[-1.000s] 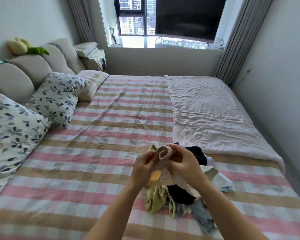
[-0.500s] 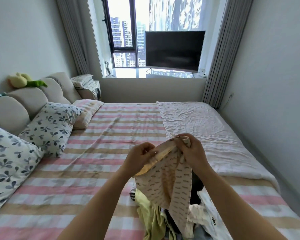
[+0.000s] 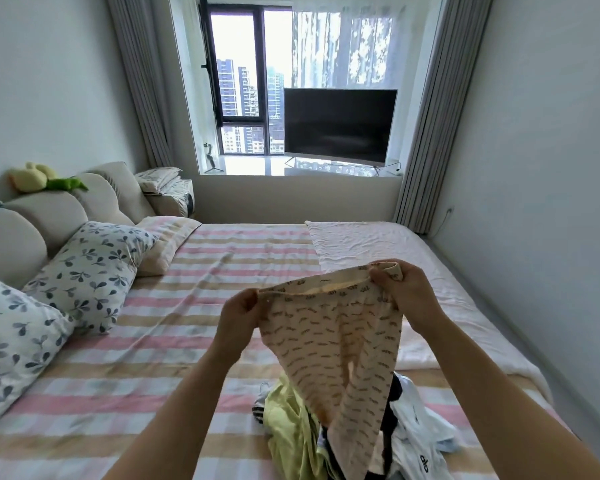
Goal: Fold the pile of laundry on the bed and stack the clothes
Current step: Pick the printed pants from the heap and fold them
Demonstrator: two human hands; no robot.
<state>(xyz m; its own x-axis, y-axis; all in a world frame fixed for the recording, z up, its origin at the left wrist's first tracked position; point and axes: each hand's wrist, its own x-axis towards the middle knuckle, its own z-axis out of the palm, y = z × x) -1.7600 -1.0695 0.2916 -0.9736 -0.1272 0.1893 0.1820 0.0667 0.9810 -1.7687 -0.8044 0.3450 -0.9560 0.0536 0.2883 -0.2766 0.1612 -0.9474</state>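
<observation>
From the head view, the two hands hold up a cream cotton garment printed with small dark dashes (image 3: 329, 341) by its banded top edge. The left hand (image 3: 239, 313) pinches the left corner of that edge between thumb and curled fingers. The right hand (image 3: 409, 292) grips the right corner a little higher and farther off, with the band bunched in its fingers. The edge is drawn out between them, probably so the cloth hangs open and its shape can be read before the first fold. Its lower end tapers down and reaches the pile beneath.

That pile of unfolded laundry lies near, right of centre, on the bed with a pink, tan and white striped sheet (image 3: 153, 341). It includes a crumpled yellow-green garment (image 3: 288, 424) on its left, a white garment with a dark logo (image 3: 420, 445) on its right, and dark cloth between. No folded stack shows, so the task looks barely begun.

To the left, the striped sheet offers flat room for laying the piece down. A pale pink wrinkled blanket (image 3: 378, 244) covers the far right of the bed, and leaf-print pillows (image 3: 90, 271) lean at the left.
</observation>
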